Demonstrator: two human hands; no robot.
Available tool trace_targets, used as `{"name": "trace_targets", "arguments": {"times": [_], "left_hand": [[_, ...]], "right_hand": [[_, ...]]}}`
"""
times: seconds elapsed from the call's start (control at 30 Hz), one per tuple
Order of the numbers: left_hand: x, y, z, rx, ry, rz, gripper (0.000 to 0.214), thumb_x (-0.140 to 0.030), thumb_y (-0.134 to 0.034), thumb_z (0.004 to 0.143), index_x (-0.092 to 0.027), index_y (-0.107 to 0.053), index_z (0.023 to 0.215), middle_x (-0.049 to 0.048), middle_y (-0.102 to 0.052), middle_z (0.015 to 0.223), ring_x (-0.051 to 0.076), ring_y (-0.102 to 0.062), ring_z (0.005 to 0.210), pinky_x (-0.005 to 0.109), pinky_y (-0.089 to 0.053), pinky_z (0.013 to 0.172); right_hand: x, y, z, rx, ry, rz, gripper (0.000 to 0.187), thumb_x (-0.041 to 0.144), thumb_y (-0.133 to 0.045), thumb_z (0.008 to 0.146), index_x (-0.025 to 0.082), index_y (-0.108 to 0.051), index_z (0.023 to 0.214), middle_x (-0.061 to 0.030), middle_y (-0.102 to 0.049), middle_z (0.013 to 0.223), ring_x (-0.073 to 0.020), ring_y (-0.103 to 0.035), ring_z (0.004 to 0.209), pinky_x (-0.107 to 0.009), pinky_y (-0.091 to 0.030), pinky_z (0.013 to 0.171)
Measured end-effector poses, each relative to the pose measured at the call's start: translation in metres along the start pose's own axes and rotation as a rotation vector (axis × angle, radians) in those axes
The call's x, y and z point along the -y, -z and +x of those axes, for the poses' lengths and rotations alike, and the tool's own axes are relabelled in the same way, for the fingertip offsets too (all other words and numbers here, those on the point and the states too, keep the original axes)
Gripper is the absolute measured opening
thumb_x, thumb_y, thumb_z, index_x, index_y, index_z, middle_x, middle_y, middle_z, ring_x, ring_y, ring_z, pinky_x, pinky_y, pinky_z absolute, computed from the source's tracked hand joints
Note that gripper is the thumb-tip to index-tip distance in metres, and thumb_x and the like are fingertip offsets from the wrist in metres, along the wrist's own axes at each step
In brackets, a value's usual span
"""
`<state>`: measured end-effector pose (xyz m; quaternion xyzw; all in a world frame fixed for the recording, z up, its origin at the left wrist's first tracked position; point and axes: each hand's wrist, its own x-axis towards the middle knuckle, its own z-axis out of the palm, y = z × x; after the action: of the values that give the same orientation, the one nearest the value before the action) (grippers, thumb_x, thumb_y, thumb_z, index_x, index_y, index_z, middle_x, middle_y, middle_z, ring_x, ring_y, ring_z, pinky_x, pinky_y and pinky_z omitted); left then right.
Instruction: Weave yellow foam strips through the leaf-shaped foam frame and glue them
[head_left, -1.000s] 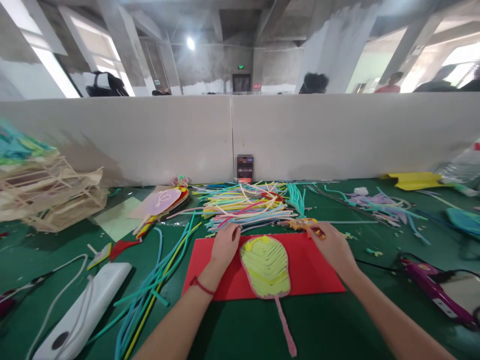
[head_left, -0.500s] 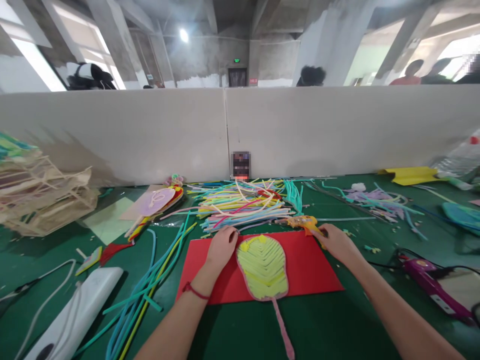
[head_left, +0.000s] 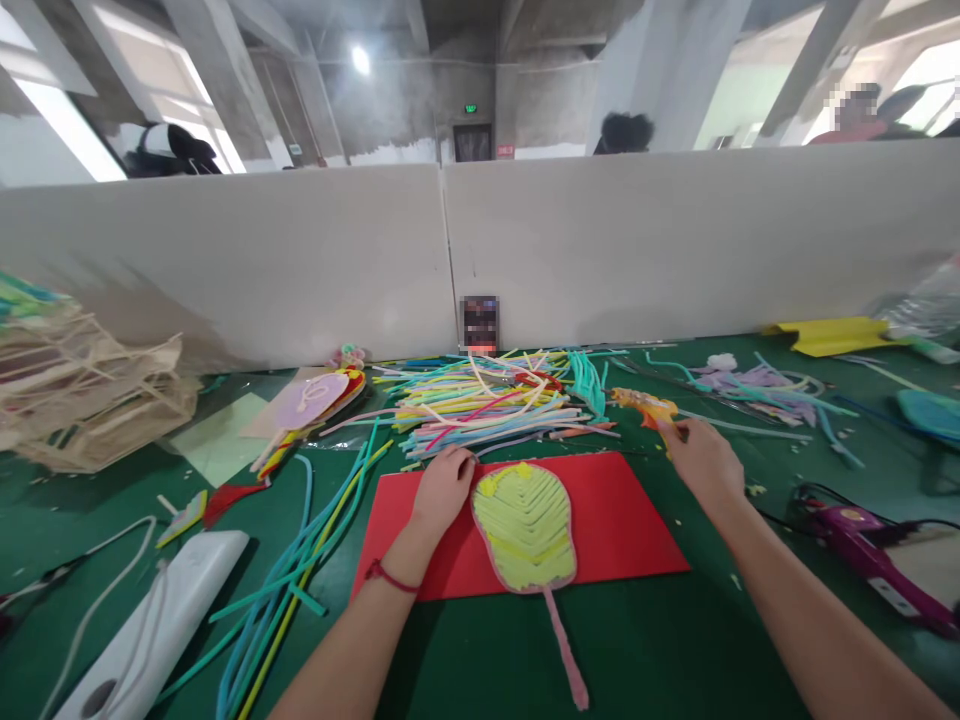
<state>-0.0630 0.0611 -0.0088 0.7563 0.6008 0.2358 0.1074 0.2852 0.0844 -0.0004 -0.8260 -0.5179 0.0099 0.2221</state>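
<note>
A fan-shaped piece with yellow-green strips, a pink rim and a pink handle (head_left: 523, 530) lies on a red sheet (head_left: 622, 520). Beside its upper left edge, my left hand (head_left: 444, 487) rests on the sheet with fingers curled together. Whatever its fingertips may hold is hidden. My right hand (head_left: 705, 462) grips an orange glue gun (head_left: 646, 405) by its handle, beyond the sheet's upper right corner. The gun's nozzle points left, toward a heap of coloured pipe cleaners (head_left: 487, 405).
Loose green and blue pipe cleaners (head_left: 300, 560) lie to the left, near a white power strip (head_left: 161, 620). A lilac fan (head_left: 311, 402) and a wooden stick frame (head_left: 97, 400) stand farther back. At right lies a purple corded tool (head_left: 874, 560). A grey partition (head_left: 300, 260) closes the back.
My right hand has carried the glue gun to the right and slightly up, away from the red sheet. My left hand and the fan-shaped piece have barely moved.
</note>
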Motion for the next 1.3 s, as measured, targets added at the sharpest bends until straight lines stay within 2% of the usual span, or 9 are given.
{"name": "trace_targets", "arguments": {"times": [0.17, 0.33, 0.4, 0.5, 0.63, 0.77, 0.97, 1.1, 1.3], "left_hand": [[0.001, 0.001, -0.001, 0.004, 0.012, -0.028, 0.023, -0.019, -0.038, 0.085, -0.017, -0.060, 0.083, 0.0058, -0.062, 0.090, 0.016, -0.057, 0.085, 0.029, -0.045, 0.078], [-0.007, 0.003, 0.001, 0.028, 0.038, 0.056, 0.023, -0.018, -0.037, 0.085, -0.017, -0.060, 0.084, 0.0065, -0.063, 0.092, 0.016, -0.058, 0.085, 0.027, -0.044, 0.078], [-0.014, 0.008, 0.009, 0.024, 0.102, 0.140, 0.023, -0.020, -0.037, 0.085, -0.017, -0.059, 0.088, 0.0067, -0.065, 0.089, 0.017, -0.060, 0.080, 0.028, -0.044, 0.070], [-0.029, 0.023, 0.032, -0.012, 0.178, 0.201, 0.026, -0.027, -0.035, 0.087, -0.019, -0.059, 0.091, 0.0065, -0.066, 0.079, 0.019, -0.061, 0.073, 0.027, -0.042, 0.061], [-0.048, 0.042, 0.076, -0.105, 0.113, 0.156, 0.026, -0.028, -0.035, 0.086, -0.018, -0.060, 0.086, 0.0071, -0.065, 0.081, 0.018, -0.060, 0.075, 0.026, -0.041, 0.063], [-0.047, 0.049, 0.103, -0.090, 0.040, 0.138, 0.022, -0.020, -0.039, 0.083, -0.017, -0.061, 0.085, 0.0078, -0.064, 0.091, 0.017, -0.059, 0.081, 0.026, -0.042, 0.070], [-0.006, 0.052, 0.101, 0.092, 0.098, 0.265, 0.022, -0.013, -0.044, 0.077, -0.018, -0.064, 0.082, 0.0071, -0.064, 0.089, 0.019, -0.060, 0.080, 0.029, -0.043, 0.073], [0.019, 0.055, 0.101, 0.186, -0.034, 0.318, 0.021, -0.013, -0.049, 0.075, -0.019, -0.063, 0.089, 0.0064, -0.062, 0.095, 0.019, -0.058, 0.087, 0.029, -0.042, 0.078], [0.029, 0.048, 0.102, 0.237, -0.081, 0.335, 0.013, -0.014, -0.054, 0.073, -0.019, -0.062, 0.082, 0.0042, -0.061, 0.091, 0.018, -0.057, 0.086, 0.029, -0.042, 0.077]], "right_hand": [[0.002, -0.015, -0.002, -0.012, -0.056, -0.011, 0.037, 0.042, -0.037, 0.082, 0.014, -0.060, 0.090, -0.0141, -0.059, 0.095, -0.0237, -0.057, 0.076, -0.032, -0.037, 0.059], [0.009, -0.005, -0.007, -0.114, -0.047, 0.024, 0.036, 0.042, -0.038, 0.082, 0.014, -0.059, 0.092, -0.0165, -0.055, 0.105, -0.0246, -0.057, 0.077, -0.033, -0.039, 0.060], [0.023, -0.002, -0.014, -0.148, 0.042, 0.124, 0.032, 0.039, -0.039, 0.082, 0.014, -0.059, 0.086, -0.0150, -0.057, 0.098, -0.0234, -0.057, 0.077, -0.032, -0.040, 0.063], [0.057, -0.006, -0.037, -0.048, 0.243, 0.361, 0.028, 0.038, -0.041, 0.083, 0.017, -0.058, 0.076, -0.0084, -0.061, 0.077, -0.0189, -0.056, 0.067, -0.029, -0.041, 0.063], [0.104, -0.025, -0.079, 0.010, 0.503, 0.484, 0.024, 0.035, -0.040, 0.085, 0.018, -0.056, 0.077, -0.0047, -0.060, 0.074, -0.0154, -0.055, 0.066, -0.025, -0.041, 0.061], [0.115, -0.040, -0.099, 0.035, 0.684, 0.455, 0.024, 0.029, -0.039, 0.087, 0.019, -0.054, 0.072, -0.0017, -0.053, 0.066, -0.0123, -0.051, 0.059, -0.022, -0.037, 0.055], [0.104, -0.042, -0.097, 0.229, 0.575, 0.603, 0.024, 0.033, -0.041, 0.086, 0.019, -0.053, 0.071, 0.0012, -0.048, 0.061, -0.0099, -0.046, 0.054, -0.020, -0.037, 0.052], [0.104, -0.039, -0.096, 0.310, 0.420, 0.666, 0.025, 0.038, -0.045, 0.083, 0.019, -0.055, 0.070, 0.0005, -0.055, 0.061, -0.0106, -0.049, 0.054, -0.020, -0.038, 0.051], [0.105, -0.031, -0.096, 0.377, 0.300, 0.695, 0.027, 0.042, -0.047, 0.080, 0.019, -0.056, 0.068, 0.0001, -0.057, 0.060, -0.0116, -0.050, 0.053, -0.021, -0.039, 0.049]]}}
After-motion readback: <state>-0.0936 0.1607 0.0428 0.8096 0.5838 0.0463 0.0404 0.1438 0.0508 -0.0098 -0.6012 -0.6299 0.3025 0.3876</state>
